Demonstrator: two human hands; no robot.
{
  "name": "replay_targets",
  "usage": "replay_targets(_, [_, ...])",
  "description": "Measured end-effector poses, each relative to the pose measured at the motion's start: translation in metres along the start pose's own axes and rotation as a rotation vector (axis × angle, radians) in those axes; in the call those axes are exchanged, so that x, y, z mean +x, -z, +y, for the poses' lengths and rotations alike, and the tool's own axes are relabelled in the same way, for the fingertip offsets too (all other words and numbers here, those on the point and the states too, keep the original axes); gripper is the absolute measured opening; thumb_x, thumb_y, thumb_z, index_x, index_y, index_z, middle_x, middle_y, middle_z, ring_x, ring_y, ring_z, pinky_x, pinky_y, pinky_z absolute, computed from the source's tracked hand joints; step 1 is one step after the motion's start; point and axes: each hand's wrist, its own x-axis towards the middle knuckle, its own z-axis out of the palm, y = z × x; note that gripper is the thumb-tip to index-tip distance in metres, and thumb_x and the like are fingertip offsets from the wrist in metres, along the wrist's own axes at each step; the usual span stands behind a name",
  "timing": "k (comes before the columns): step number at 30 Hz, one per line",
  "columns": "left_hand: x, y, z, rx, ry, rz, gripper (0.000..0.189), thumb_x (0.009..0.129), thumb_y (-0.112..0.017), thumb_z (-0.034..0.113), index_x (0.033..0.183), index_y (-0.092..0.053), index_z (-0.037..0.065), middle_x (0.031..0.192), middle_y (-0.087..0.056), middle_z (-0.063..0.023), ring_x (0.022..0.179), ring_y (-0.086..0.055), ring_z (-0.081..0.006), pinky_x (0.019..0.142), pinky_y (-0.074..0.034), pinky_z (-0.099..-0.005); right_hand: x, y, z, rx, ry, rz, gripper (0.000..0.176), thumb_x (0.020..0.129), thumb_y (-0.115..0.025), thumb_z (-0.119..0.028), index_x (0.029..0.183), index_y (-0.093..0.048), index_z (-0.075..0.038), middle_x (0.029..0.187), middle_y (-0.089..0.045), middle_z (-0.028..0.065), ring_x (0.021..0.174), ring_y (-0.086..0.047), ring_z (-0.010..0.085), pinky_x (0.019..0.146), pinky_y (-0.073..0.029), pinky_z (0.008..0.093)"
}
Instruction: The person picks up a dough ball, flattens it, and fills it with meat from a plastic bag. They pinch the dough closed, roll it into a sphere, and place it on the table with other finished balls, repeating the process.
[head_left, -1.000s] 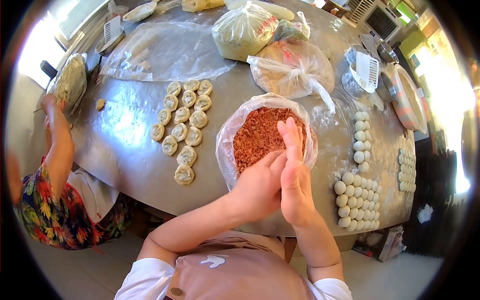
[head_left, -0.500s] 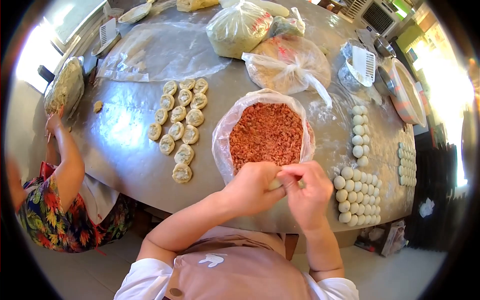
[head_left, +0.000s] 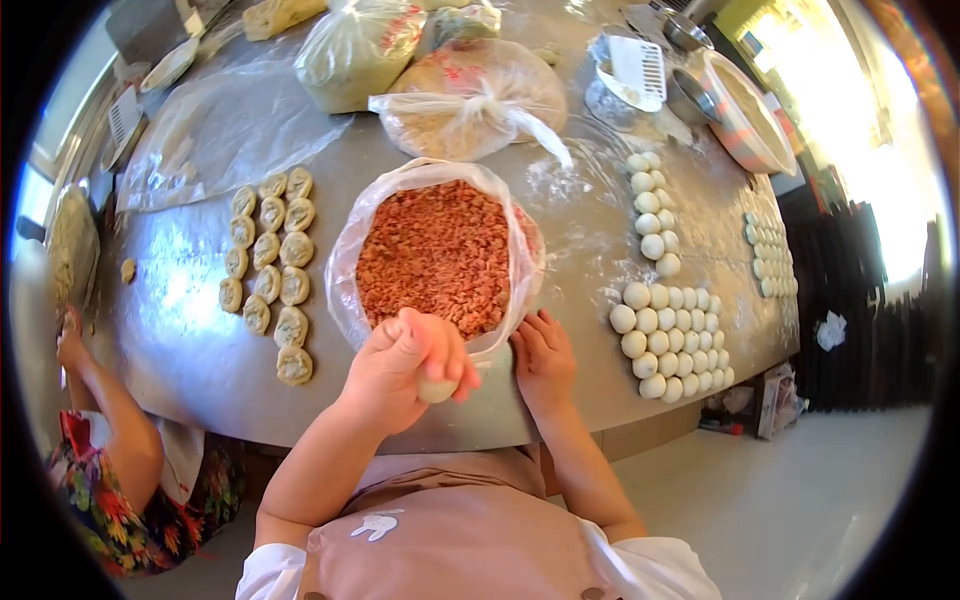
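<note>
My left hand (head_left: pixel 405 372) is raised at the near edge of a plastic-lined bowl of red minced filling (head_left: pixel 435 255), its fingers wrapped round a pale dough ball (head_left: pixel 437 388). Beside the bowl's lower right, my right hand (head_left: pixel 543 362) rests low over the metal table, fingers slightly apart and holding nothing visible. Rows of smooth white dough balls (head_left: pixel 672 340) lie to the right. Flattened, pleated dough pieces (head_left: pixel 294 248) stand in columns on the left.
Tied plastic bags (head_left: pixel 475 100) and a loose plastic sheet (head_left: pixel 235 125) lie at the back of the steel table (head_left: pixel 430 420). A tub (head_left: pixel 745 115) and metal bowls stand back right. Another person's arm (head_left: pixel 110 400) is at the far left.
My hands have come apart. The left has lifted with the dough ball, while the right has let go and moved down beside the bowl. The view has shifted rightward.
</note>
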Motion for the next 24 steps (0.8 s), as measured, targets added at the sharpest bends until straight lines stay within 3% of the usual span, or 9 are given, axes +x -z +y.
replay_targets(5, [0.002, -0.008, 0.006, -0.047, 0.027, 0.129, 0.059, 0.097, -0.033, 0.057, 0.055, -0.036, 0.015, 0.063, -0.045, -0.0017, 0.064, -0.057, -0.0221, 0.054, -0.048, -0.0364, 0.0, 0.017, 0.008, -0.021, 0.067, -0.224, 0.03, 0.087, -0.063, -0.017, 0.114, -0.062, -0.003, 0.119, -0.061, 0.0149, 0.115, -0.055, 0.0354, 0.099, -0.043, 0.0444])
replay_targets(7, [0.005, -0.011, 0.01, -0.078, 0.0, 0.202, 0.058, 0.097, -0.032, 0.056, 0.056, -0.036, 0.015, 0.063, -0.045, -0.0015, 0.063, -0.056, -0.0216, 0.052, -0.048, -0.0379, 0.01, 0.038, -0.001, 0.176, -0.103, -0.129, 0.039, 0.09, -0.06, -0.021, 0.123, -0.055, -0.001, 0.125, -0.057, 0.0172, 0.118, -0.053, 0.0356, 0.1, -0.04, 0.0435])
replay_targets(8, [0.008, -0.006, 0.011, -0.066, -0.004, 0.178, 0.058, 0.097, -0.031, 0.056, 0.057, -0.037, 0.015, 0.065, -0.046, -0.0017, 0.072, -0.06, -0.0226, 0.063, -0.051, -0.0379, 0.015, 0.051, -0.01, 0.278, -0.191, -0.085, 0.044, 0.091, -0.059, -0.023, 0.127, -0.051, 0.0, 0.128, -0.055, 0.0183, 0.119, -0.052, 0.0358, 0.101, -0.039, 0.043])
replay_targets(11, [0.024, -0.029, 0.003, -0.138, -0.125, 0.365, 0.057, 0.097, -0.032, 0.056, 0.059, -0.037, 0.014, 0.067, -0.047, -0.0016, 0.092, -0.062, -0.0248, 0.08, -0.051, -0.0381, 0.054, 0.09, -0.052, 0.387, 0.09, -0.11, 0.054, 0.089, -0.063, -0.025, 0.132, -0.044, 0.002, 0.127, -0.054, 0.0211, 0.116, -0.054, 0.0353, 0.101, -0.039, 0.0413])
replay_targets(15, [0.027, -0.044, -0.003, -0.244, -0.184, 0.2, 0.061, 0.095, -0.027, 0.064, 0.081, -0.053, 0.011, 0.123, -0.057, -0.0112, 0.118, -0.052, -0.0254, 0.096, -0.044, -0.0409, 0.076, 0.081, -0.102, 0.604, 0.138, -0.141, 0.053, 0.085, -0.069, -0.021, 0.128, -0.045, 0.0, 0.118, -0.057, 0.0204, 0.107, -0.057, 0.0338, 0.093, -0.045, 0.0382])
replay_targets(16, [0.024, -0.038, -0.004, -0.288, -0.196, 0.036, 0.068, 0.093, -0.025, 0.068, 0.108, -0.056, 0.009, 0.144, -0.041, -0.012, 0.125, -0.047, -0.0263, 0.103, -0.039, -0.0419, 0.074, 0.074, -0.103, 0.628, 0.065, -0.146, 0.053, 0.084, -0.071, -0.02, 0.127, -0.046, 0.0, 0.116, -0.057, 0.02, 0.104, -0.058, 0.0328, 0.09, -0.047, 0.0376])
replay_targets(17, [0.021, -0.04, -0.004, -0.108, -0.214, 0.083, 0.077, 0.09, -0.028, 0.071, 0.133, -0.044, 0.009, 0.147, -0.038, -0.0116, 0.134, -0.037, -0.0279, 0.11, -0.03, -0.0429, 0.071, 0.066, -0.104, 0.654, -0.007, -0.154, 0.053, 0.083, -0.072, -0.019, 0.126, -0.046, 0.0, 0.115, -0.057, 0.0195, 0.101, -0.059, 0.0318, 0.088, -0.048, 0.037])
replay_targets(20, [0.019, -0.03, -0.002, -0.024, -0.362, 0.063, 0.087, 0.09, -0.038, 0.068, 0.147, -0.022, 0.004, 0.151, -0.029, -0.0137, 0.14, -0.027, -0.0262, 0.112, -0.025, -0.043, 0.069, 0.069, -0.101, 1.148, -0.314, -0.332, 0.041, 0.095, -0.056, -0.031, 0.122, -0.049, -0.001, 0.112, -0.059, 0.0119, 0.096, -0.06, 0.0195, 0.076, -0.051, 0.0293])
replay_targets(24, [0.013, -0.017, -0.001, 0.329, -0.333, 0.007, 0.048, 0.097, -0.05, 0.039, 0.131, -0.045, 0.005, 0.129, -0.051, -0.0138, 0.12, -0.05, -0.0219, 0.107, -0.033, -0.0417, 0.064, 0.066, -0.104, 1.255, -0.336, -0.55, 0.048, 0.101, -0.038, -0.041, 0.123, -0.051, 0.0, 0.114, -0.058, 0.0095, 0.101, -0.058, 0.0146, 0.075, -0.05, 0.0257])
